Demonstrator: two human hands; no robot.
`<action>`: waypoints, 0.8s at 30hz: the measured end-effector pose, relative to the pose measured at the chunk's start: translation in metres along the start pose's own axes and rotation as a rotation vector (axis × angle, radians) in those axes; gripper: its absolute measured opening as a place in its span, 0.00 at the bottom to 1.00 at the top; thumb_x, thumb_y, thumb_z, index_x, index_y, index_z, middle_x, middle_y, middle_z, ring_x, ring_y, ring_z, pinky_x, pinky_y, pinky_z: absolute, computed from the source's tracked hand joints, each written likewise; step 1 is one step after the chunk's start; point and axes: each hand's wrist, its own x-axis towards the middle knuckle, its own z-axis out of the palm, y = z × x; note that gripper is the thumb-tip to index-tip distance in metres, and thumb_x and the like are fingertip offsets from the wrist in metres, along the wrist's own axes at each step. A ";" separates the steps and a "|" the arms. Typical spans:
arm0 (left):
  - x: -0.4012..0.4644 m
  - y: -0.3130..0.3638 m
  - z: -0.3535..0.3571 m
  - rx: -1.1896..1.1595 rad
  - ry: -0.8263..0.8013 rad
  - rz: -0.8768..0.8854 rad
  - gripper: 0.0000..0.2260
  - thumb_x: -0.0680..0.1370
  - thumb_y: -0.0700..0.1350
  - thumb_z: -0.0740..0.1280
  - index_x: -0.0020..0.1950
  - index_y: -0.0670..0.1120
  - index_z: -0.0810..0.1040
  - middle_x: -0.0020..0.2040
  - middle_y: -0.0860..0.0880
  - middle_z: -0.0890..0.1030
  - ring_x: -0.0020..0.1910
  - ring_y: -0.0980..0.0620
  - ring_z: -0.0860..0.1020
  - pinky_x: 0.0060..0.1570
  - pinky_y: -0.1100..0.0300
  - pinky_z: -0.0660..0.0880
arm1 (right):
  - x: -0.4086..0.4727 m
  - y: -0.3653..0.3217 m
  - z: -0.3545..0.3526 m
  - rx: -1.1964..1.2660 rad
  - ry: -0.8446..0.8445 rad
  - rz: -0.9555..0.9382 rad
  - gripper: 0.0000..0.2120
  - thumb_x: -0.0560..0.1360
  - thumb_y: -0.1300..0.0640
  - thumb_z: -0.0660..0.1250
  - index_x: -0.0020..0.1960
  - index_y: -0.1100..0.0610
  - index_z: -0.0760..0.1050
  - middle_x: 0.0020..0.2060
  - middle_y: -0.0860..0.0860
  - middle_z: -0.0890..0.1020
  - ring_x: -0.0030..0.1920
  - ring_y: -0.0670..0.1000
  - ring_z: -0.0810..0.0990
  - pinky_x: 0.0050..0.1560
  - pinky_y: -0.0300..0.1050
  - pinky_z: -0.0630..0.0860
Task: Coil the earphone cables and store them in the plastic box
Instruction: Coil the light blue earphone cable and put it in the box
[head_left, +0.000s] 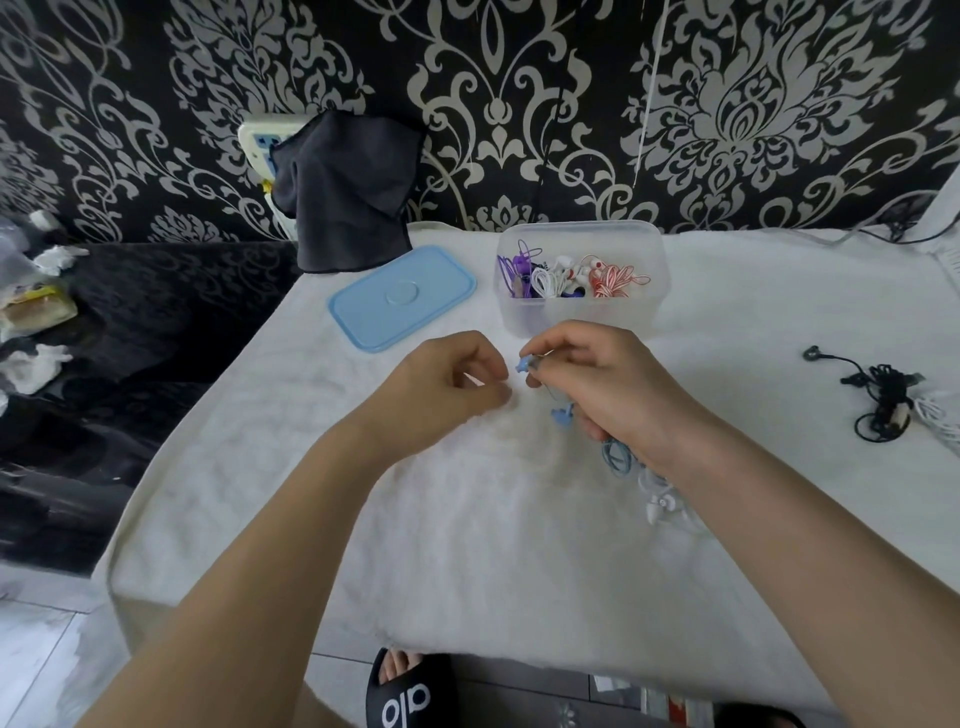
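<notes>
The table wears a white, fluffy towel-like cloth (363, 519), matt and nappy. On it stands a translucent, frosted plastic box (582, 312) with smooth walls; beside it lies a pale blue plastic lid (402, 299), smooth with a soft sheen. A dark grey cloth (345, 192) hangs behind, matt and finely woven. The thin blue earphone cable (618, 457) looks rubbery and smooth, its buds glossy plastic. The tangled black earphone cable (883, 400) is matt. The black wallpaper (727, 104) carries a silvery, faintly shiny pattern. A black slipper (410, 696) looks like smooth rubber.
</notes>
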 end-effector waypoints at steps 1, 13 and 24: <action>-0.001 0.001 -0.001 -0.027 0.005 -0.001 0.04 0.76 0.41 0.74 0.47 0.48 0.80 0.42 0.54 0.84 0.33 0.57 0.78 0.38 0.61 0.75 | -0.001 0.000 0.001 0.001 -0.006 -0.005 0.06 0.79 0.61 0.66 0.51 0.54 0.81 0.44 0.53 0.86 0.19 0.43 0.64 0.24 0.38 0.61; -0.005 0.007 -0.004 -0.080 0.008 0.000 0.05 0.76 0.38 0.73 0.48 0.47 0.81 0.45 0.51 0.86 0.38 0.52 0.78 0.41 0.55 0.76 | 0.000 0.003 0.008 -0.013 0.014 -0.036 0.06 0.78 0.59 0.68 0.52 0.55 0.82 0.45 0.55 0.86 0.17 0.41 0.67 0.20 0.33 0.62; -0.008 0.011 -0.006 -0.122 0.035 0.034 0.08 0.75 0.30 0.70 0.49 0.41 0.82 0.42 0.48 0.87 0.43 0.53 0.87 0.50 0.58 0.81 | -0.002 0.002 0.008 0.026 0.057 -0.062 0.05 0.77 0.60 0.69 0.51 0.57 0.83 0.43 0.53 0.86 0.24 0.36 0.74 0.21 0.29 0.65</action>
